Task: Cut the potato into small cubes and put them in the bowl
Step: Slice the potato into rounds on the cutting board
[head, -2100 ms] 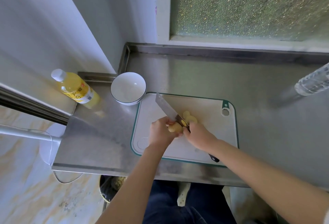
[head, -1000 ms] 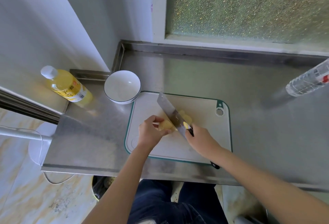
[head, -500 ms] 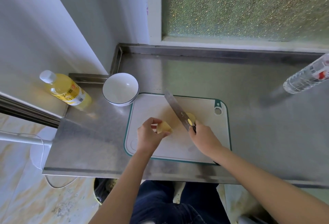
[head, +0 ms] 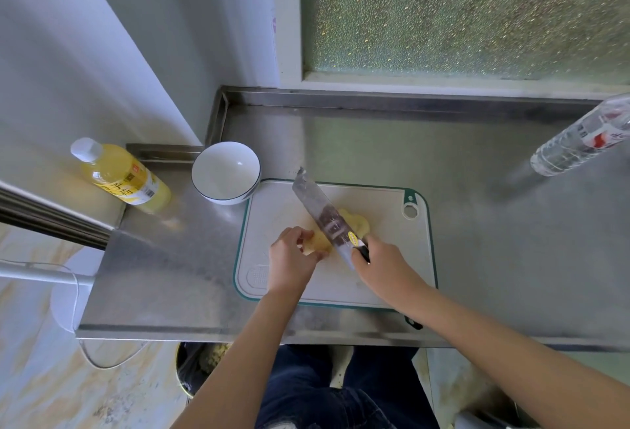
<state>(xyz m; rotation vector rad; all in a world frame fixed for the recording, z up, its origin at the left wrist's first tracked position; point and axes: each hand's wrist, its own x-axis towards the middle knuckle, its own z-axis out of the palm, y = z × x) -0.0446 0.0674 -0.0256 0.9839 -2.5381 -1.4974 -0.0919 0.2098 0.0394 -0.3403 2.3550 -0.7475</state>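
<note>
Potato piece (head: 318,242) on cutting board (head: 385,278), pinched by curled left hand (head: 289,259). Right hand (head: 383,266) wrapped around knife (head: 324,215) handle, blade angled across, sliced pieces (head: 358,224) beyond. Bowl (head: 225,172) at board's far-left corner.

1. Pale yellow cut potato pieces (head: 359,224): an even pale yellow throughout.
2. White round ceramic bowl (head: 218,169): glossy white, and you will see a thin dark line round its rim.
3. Off-white rectangular plastic cutting board (head: 283,213): off-white face, dark green border, green corner tab.
4. Grey steel cleaver (head: 317,207): dull grey blade, yellow oval sticker, black handle.
5. Clear plastic bottle of yellow liquid (head: 122,179): white cap, yellow label with dark print.
6. Clear ribbed plastic bottle (head: 576,142): white label with a red patch.
7. Brushed stainless steel counter (head: 358,142): silver-grey.
8. Textured glass window pane (head: 460,12): green, speckled with gold.
9. Your trousers (head: 306,391): dark blue.
</note>
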